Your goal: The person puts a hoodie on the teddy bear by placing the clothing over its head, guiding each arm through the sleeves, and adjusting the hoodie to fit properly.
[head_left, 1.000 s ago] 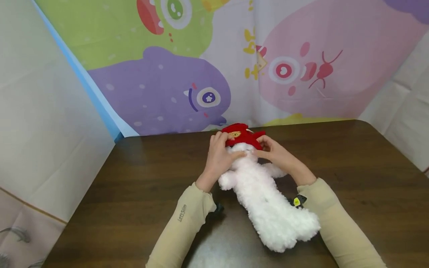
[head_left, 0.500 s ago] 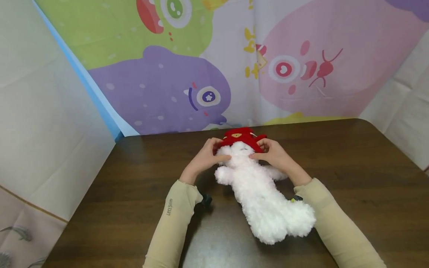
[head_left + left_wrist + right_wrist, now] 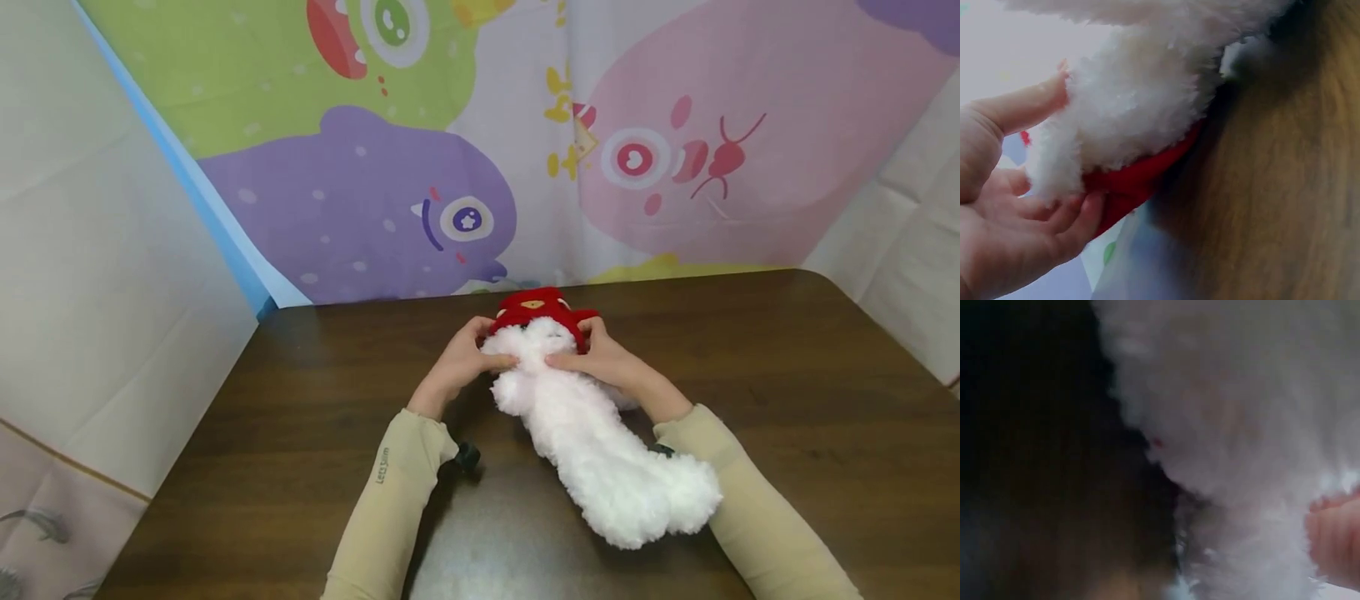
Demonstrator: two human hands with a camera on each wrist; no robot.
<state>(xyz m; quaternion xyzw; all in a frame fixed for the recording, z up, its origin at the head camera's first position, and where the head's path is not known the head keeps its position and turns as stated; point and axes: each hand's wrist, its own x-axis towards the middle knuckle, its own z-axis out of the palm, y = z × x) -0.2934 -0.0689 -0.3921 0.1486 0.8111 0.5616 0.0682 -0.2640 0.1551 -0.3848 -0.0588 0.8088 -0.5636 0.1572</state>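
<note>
A fluffy white stuffed toy lies slantwise on the brown table, its head at the far end and its legs toward the front right. On its head sits a red knitted hat with a tan patch. My left hand grips the left side of the head, thumb on the white fur. In the left wrist view its fingers curl at the hat's red edge. My right hand holds the other side, thumb across the neck and fingers behind the hat. White fur fills much of the blurred right wrist view.
The dark wooden table ends just beyond the hat. Behind it hangs a cloth printed with cartoon creatures. Pale cloth walls stand at both sides. Beige sleeves cover both forearms.
My left hand has moved from the hat's front to the left side of the head. My right thumb has shifted from the cheek to the neck. The toy's body has twisted.
</note>
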